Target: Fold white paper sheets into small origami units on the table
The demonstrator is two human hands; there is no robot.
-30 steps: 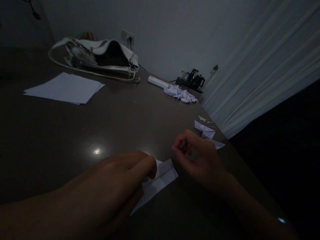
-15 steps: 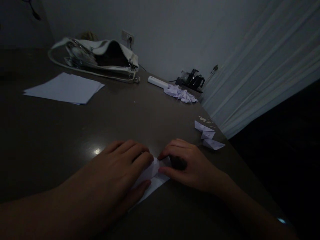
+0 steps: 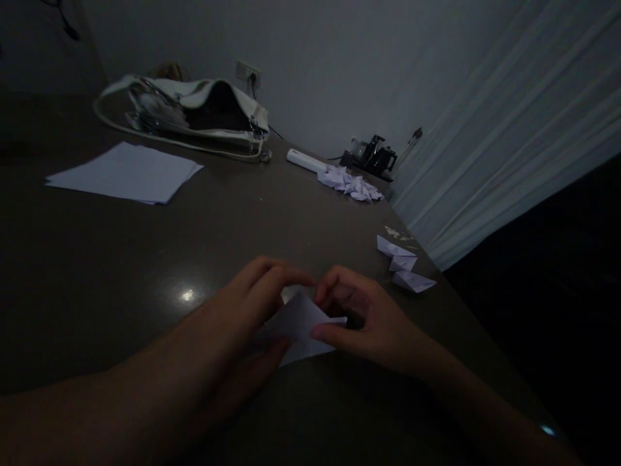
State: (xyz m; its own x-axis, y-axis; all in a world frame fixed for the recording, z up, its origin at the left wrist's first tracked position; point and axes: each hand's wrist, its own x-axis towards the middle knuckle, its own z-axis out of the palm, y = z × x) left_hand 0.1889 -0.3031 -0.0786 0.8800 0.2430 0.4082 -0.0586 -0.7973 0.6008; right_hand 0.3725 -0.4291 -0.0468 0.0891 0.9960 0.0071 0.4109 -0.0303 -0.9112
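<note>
A folded sheet of white paper [image 3: 303, 323] lies near the front of the dark table, its upper part raised to a peak. My left hand [image 3: 247, 317] curls round its left side, thumb in front and fingers behind. From the right, my right hand [image 3: 363, 317] pinches the paper between thumb and fingertips. Part of the sheet is hidden behind my left hand. Several small folded paper boats [image 3: 403, 262] rest on the table beyond my right hand.
A stack of white paper [image 3: 126, 173] lies at the left. Behind it sits an open white handbag [image 3: 213, 116]. Several folded paper pieces [image 3: 352, 184] are heaped by a white bar-shaped object [image 3: 305, 160]. The table's right edge runs beside a white curtain [image 3: 485, 142].
The paper has turned and its middle now stands up in a peak. My left fingers have lifted and reached over toward my right hand, which has barely moved.
</note>
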